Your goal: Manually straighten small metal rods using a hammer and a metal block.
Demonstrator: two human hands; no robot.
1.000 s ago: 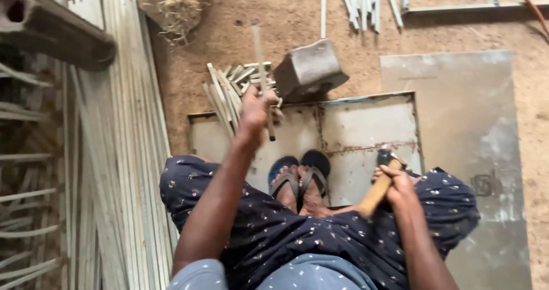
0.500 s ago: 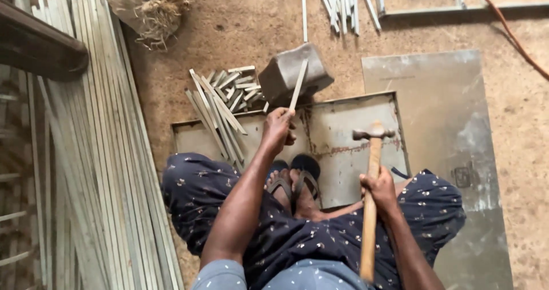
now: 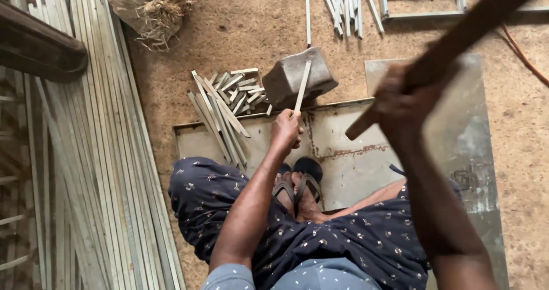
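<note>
My left hand [image 3: 285, 131] grips the near end of a thin pale metal strip [image 3: 302, 86]. The strip's far end rests on top of a grey iron block [image 3: 289, 83] that sits on the ground in front of my feet. My right hand [image 3: 400, 104] is raised high, close to the camera, and is closed around a wooden hammer handle [image 3: 457, 38]. The handle slants up to the top right, and the hammer head is out of the frame. I sit with knees apart in dark patterned cloth, my sandalled feet [image 3: 298, 186] on a metal sheet [image 3: 354, 153].
A heap of short cut strips [image 3: 229, 101] lies left of the block. Long pale strips [image 3: 103, 153] are stacked along the left side. A fibre bundle [image 3: 151, 7] sits at top left, more strips [image 3: 343, 1] and a metal frame [image 3: 423, 1] at the top. An orange cable [image 3: 526, 56] crosses the right.
My right hand has swung the hammer up from beside my knee to high near the camera. The left hand has laid the strip on the iron block and holds it there.
</note>
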